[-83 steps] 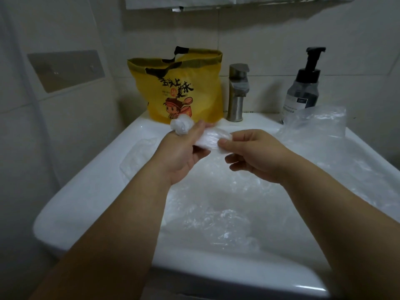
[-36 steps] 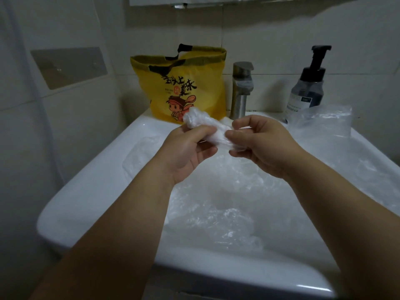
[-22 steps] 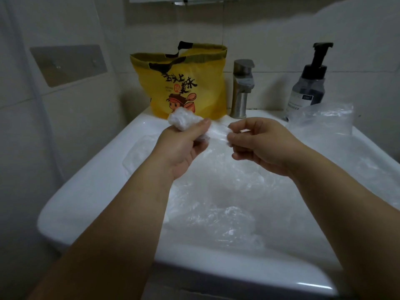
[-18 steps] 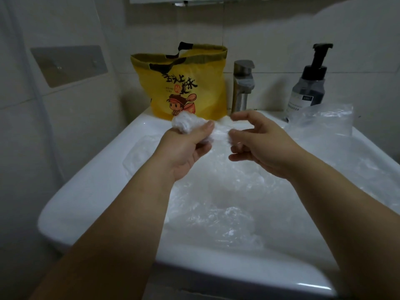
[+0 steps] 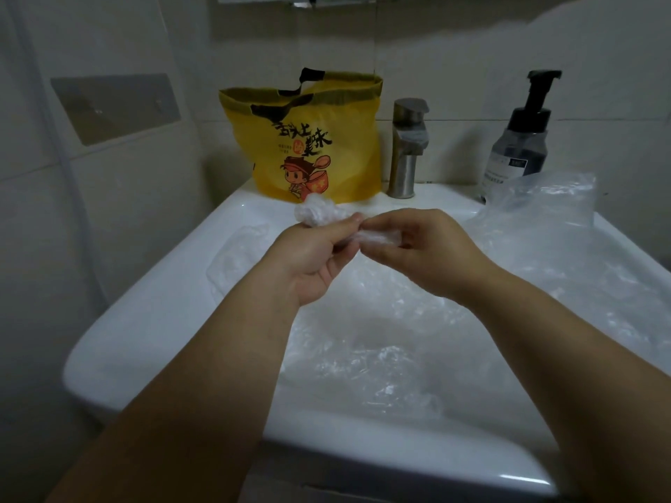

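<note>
Over the white sink [image 5: 152, 321] the person holds a scrunched roll of clear plastic film [image 5: 377, 237] between both hands. The left hand [image 5: 312, 255] has its fingers curled round one end, so a crumpled white wad bulges out above its thumb, while the right hand [image 5: 425, 248] pinches the other end between thumb and fingertips. The roll hangs in the air above the basin, which is lined with more loose clear plastic sheeting [image 5: 381, 343]. Behind, a yellow printed bag [image 5: 312, 139] stands on the sink's back edge beside a steel tap [image 5: 406, 147], and a pump bottle [image 5: 519, 139] stands farther right.
</note>
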The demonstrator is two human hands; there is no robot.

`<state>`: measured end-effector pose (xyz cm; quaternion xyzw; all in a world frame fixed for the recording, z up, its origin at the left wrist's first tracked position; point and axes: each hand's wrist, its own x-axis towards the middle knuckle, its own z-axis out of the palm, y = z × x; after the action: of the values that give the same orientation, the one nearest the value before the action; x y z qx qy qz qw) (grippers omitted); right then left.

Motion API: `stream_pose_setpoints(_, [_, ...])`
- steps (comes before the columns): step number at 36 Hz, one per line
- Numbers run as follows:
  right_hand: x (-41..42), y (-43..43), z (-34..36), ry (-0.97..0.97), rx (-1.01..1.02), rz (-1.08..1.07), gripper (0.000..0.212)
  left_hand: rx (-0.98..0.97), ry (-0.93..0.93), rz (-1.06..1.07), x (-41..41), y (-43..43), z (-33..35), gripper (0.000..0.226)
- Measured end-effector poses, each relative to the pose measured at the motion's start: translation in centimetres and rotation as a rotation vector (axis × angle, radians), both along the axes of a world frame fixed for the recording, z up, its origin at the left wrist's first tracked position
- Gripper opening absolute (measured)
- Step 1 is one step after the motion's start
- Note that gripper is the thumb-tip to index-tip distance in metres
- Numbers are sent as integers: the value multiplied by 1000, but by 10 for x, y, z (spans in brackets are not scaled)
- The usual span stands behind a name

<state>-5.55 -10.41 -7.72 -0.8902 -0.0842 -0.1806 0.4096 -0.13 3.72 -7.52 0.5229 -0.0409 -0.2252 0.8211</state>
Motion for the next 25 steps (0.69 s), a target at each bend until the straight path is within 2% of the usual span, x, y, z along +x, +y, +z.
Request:
stream_pose_setpoints(2, [0,1,0,-5,40,5,26,5,-2,-8,0,1,0,19])
stream_pose_setpoints(6, [-1,2,2,-16,146,-39,11,21,-16,-35,-2,1,3,7])
stream_pose_setpoints(12, [2,5,7,96,663,-36,4,38,-44,-21,-4,0,6,7])
stream_pose_setpoints(14, [3,2,8,148,775,-41,11,36,-44,-25,-5,-1,7,5])
stream_pose_setpoints(16, [4,-1,10,213,870,-15,28,27,-52,-25,-4,-1,8,4])
stream_pose_setpoints(19, [4,-3,11,276,928,22,46,0,-136,-92,-4,2,8,11])
stream_pose_setpoints(23, [3,-3,11,250,961,86,24,113,-322,-264,-7,1,3,35])
stream_pose_setpoints(25, [2,-3,12,243,975,99,18,189,-339,-211,-8,-2,0,31])
